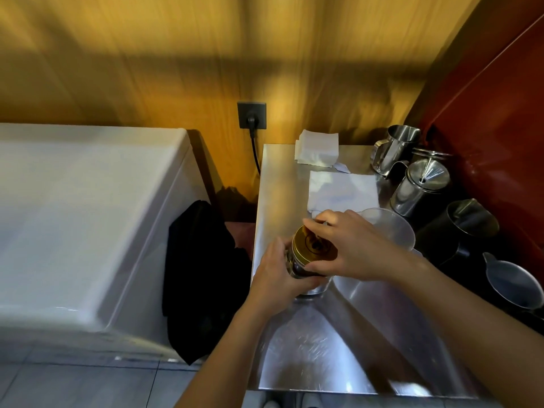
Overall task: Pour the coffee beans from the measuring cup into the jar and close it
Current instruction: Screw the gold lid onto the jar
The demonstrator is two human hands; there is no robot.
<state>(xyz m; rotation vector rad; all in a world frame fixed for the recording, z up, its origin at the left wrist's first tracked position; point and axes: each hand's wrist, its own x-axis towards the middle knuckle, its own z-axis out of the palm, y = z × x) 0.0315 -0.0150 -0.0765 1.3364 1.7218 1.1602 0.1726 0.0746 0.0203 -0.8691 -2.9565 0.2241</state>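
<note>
your left hand (275, 273) is wrapped around the side of the jar (297, 267), fingers clenched on the glass, and you can see dark beans through the wall. your right hand (353, 245) sits on top, thumb and fingers gripping the rim of the gold lid (312, 245), which is on the jar's mouth; whether it's fully tight, can't tell from here. the jar looks tilted a little toward you, its base down by the steel counter (323, 348), near the counter's left edge. just behind your right hand stands the clear measuring cup (391, 228), upright, partly hidden by your wrist, and it looks empty. beyond that lies a white paper napkin (343, 191) flat on the counter, and a stack of more napkins (318, 150) at the back by the wall. along the right side you've got steel pitchers (394, 148), a lidded steel pot (421, 187) and a dark pitcher (462, 228) all close together. a black cloth (203, 278) hangs in the gap on the left, beside a white appliance (88, 216).
</note>
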